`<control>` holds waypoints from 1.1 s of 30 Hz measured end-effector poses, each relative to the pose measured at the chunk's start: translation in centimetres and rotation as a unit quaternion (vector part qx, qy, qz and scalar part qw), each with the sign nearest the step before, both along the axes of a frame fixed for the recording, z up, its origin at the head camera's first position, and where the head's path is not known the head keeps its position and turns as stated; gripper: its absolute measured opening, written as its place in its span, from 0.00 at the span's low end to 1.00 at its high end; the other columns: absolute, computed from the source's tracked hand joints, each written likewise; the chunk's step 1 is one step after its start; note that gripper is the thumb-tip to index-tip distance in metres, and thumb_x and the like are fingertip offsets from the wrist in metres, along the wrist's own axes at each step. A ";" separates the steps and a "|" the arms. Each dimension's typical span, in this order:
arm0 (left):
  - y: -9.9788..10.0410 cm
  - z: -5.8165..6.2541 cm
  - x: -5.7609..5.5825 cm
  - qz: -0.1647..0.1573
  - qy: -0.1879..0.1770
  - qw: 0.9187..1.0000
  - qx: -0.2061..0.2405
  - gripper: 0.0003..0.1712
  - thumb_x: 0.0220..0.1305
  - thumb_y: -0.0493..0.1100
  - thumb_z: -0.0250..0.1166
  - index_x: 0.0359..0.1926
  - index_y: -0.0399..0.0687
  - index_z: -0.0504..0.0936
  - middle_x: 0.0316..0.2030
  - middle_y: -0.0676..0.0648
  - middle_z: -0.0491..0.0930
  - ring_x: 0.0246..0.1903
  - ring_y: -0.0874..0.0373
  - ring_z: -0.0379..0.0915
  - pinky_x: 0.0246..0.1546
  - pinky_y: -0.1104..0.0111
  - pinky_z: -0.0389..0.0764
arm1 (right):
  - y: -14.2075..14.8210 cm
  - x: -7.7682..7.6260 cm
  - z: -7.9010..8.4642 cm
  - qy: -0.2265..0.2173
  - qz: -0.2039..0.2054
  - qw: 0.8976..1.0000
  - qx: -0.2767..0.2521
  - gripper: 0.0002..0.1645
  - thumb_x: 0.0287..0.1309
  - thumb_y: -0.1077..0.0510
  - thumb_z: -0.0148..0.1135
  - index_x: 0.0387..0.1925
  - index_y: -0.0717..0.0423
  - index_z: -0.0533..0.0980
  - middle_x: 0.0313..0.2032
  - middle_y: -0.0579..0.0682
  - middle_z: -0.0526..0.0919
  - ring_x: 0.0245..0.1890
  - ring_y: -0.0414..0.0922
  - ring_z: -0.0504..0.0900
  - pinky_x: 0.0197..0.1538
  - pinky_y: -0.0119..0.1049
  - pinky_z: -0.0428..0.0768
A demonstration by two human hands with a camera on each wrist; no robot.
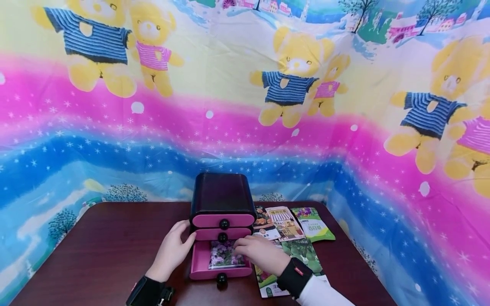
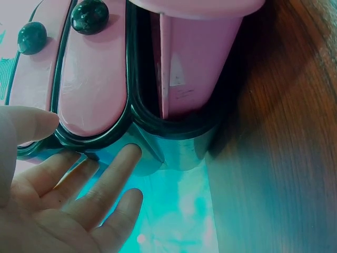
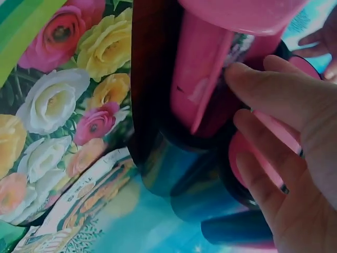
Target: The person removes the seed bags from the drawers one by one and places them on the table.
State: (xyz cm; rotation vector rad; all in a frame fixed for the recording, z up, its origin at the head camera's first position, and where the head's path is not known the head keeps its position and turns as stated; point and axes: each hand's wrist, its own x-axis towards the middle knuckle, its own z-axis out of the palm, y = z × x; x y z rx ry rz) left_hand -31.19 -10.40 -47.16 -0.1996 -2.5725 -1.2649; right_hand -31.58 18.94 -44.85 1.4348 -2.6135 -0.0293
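A small black drawer cabinet with pink drawer fronts and round black knobs stands on the table. Its bottom drawer is pulled out, and a flower-picture packet lies inside. My left hand is at the cabinet's left side, the thumb by the middle drawer front and the fingers spread loosely along the side. Over the right part of the pulled-out drawer is my right hand. Its thumb tip reaches in at the packet, while the other fingers are loosely extended near the drawer fronts.
Right of the cabinet lie several picture packets, among them a green-and-white one, one with a shop drawing and a leafy green one. Dark wooden table extends to the left. A patterned cloth hangs behind.
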 end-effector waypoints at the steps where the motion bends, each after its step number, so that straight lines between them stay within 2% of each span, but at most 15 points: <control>1: 0.0 0.0 0.0 0.000 -0.001 1.000 0.000 0.28 0.73 0.42 0.62 0.68 0.32 0.73 0.66 0.33 0.71 0.68 0.37 0.67 0.64 0.45 0.72 | -0.2 -0.1 -0.1 -0.005 0.001 1.000 0.006 0.24 0.62 0.68 0.67 0.54 0.41 0.83 0.54 0.40 0.83 0.55 0.37 0.81 0.59 0.35 0.80; 9: 0.0 -0.1 -0.2 0.004 -0.002 1.000 -0.002 0.28 0.73 0.43 0.62 0.68 0.32 0.73 0.66 0.34 0.71 0.68 0.38 0.67 0.64 0.45 0.73 | -1.4 -1.2 -0.7 -0.011 0.008 0.999 0.044 0.31 0.56 0.67 0.72 0.58 0.37 0.82 0.59 0.40 0.82 0.60 0.39 0.79 0.64 0.39 0.77; 16: 0.0 -0.2 -0.2 0.005 -0.002 1.000 0.001 0.28 0.73 0.43 0.62 0.68 0.33 0.73 0.66 0.35 0.72 0.68 0.39 0.67 0.64 0.46 0.73 | -2.3 -1.8 -1.5 -0.056 0.003 0.996 0.074 0.29 0.71 0.64 0.59 0.63 0.30 0.78 0.65 0.37 0.77 0.64 0.39 0.76 0.64 0.41 0.77; 21: 0.0 -0.2 -0.1 0.004 -0.001 1.000 0.003 0.27 0.73 0.43 0.62 0.68 0.34 0.74 0.66 0.36 0.72 0.68 0.39 0.67 0.64 0.46 0.73 | -2.7 -1.9 -1.5 -0.068 0.006 0.994 0.087 0.28 0.73 0.62 0.56 0.65 0.29 0.77 0.67 0.37 0.76 0.65 0.38 0.76 0.64 0.42 0.77; 28: 0.1 -0.2 -0.1 0.004 0.001 1.000 0.004 0.27 0.72 0.42 0.63 0.67 0.33 0.74 0.66 0.36 0.72 0.68 0.39 0.68 0.64 0.46 0.73 | -3.0 -2.2 -1.4 -0.054 0.025 0.994 0.090 0.33 0.69 0.67 0.59 0.66 0.29 0.76 0.67 0.37 0.76 0.64 0.36 0.77 0.62 0.36 0.78; 33: 0.0 -0.1 0.0 0.005 0.001 1.000 0.005 0.27 0.72 0.42 0.63 0.67 0.33 0.74 0.66 0.35 0.72 0.68 0.39 0.68 0.64 0.45 0.72 | -2.5 -2.5 -1.6 -0.070 0.037 0.995 0.067 0.36 0.62 0.72 0.64 0.63 0.33 0.79 0.64 0.38 0.78 0.59 0.35 0.80 0.59 0.32 0.79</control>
